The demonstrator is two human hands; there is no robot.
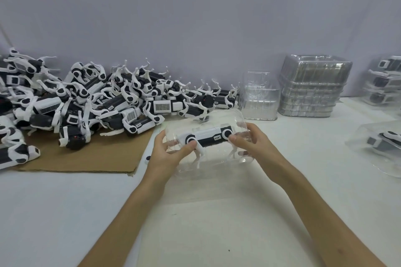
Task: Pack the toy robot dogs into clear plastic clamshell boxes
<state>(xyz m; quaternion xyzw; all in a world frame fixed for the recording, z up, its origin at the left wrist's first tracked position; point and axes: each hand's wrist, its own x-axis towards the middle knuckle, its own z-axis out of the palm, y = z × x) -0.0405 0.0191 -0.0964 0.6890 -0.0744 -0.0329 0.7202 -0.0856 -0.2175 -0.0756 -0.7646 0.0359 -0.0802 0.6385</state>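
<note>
Both hands, left (167, 154) and right (251, 141), grip opposite ends of the clamshell (208, 158) just above the counter (217, 212), the dog (208, 137) inside lying lengthwise left-to-right between them.

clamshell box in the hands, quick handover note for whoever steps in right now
Hands: left hand grips the clamshell box at its left end, right hand at its right end; one toy dog is inside. Whether it is snapped shut cannot be told.
Done: packed boxes at the table's right edge.
Left: a big pile of loose dogs on the cardboard at left; stacks of empty boxes behind, at right.
</note>
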